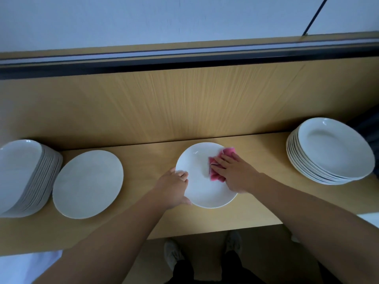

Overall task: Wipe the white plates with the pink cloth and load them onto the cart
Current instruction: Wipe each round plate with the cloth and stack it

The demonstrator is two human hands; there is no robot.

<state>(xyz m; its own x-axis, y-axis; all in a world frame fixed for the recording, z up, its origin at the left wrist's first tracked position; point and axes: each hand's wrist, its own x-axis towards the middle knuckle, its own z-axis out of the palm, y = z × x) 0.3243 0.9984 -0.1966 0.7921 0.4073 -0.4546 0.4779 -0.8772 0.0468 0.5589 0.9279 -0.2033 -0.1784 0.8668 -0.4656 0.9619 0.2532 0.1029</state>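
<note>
Both desk ends are taken by plates: left stack, right stack. Mid-desk, the plate's rim is gripped by the left hand, the pink cloth pressed under the right hand's flat fingers; even pressure is best carried to the rim.

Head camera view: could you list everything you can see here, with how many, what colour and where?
middle plate: one, white, on the table in front of the person
cloth: one, pink, on the middle plate's right part
single plate: one, white, flat on the table, left of the middle plate
left stack: one pile of plates, white, far left
right stack: one pile of plates, white, far right
table: one, light wood, against a wooden panel
shoes: two, pale, on the floor below
left hand: one, holds the middle plate's left rim
right hand: one, presses flat on the cloth
</note>
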